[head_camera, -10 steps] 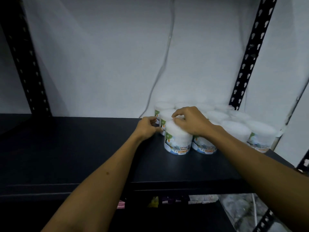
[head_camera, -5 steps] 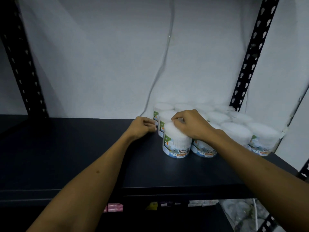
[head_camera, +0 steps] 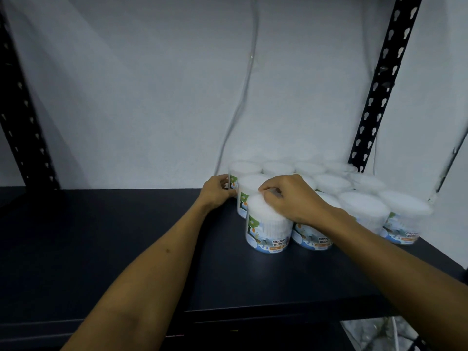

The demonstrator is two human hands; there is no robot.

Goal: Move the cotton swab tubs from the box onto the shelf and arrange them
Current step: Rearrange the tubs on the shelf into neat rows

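Observation:
Several white cotton swab tubs with blue and green labels stand in rows on the right half of the black shelf [head_camera: 101, 249]. My right hand [head_camera: 291, 198] lies over the top of the front-left tub [head_camera: 266, 229], fingers curled round its lid. My left hand [head_camera: 216, 191] touches the left side of the tubs behind it [head_camera: 243, 171], fingers curled against their walls. The box is out of sight.
Black perforated uprights rise at the left [head_camera: 22, 138] and at the right rear [head_camera: 379, 89]. A thin cable [head_camera: 243, 97] hangs down the white wall behind the tubs. The shelf's right edge [head_camera: 445, 257] lies just past the last tub.
The camera has tilted and shifted slightly. Both hands stay on the left end of the tub group; the left hand has slid a little back along the tubs.

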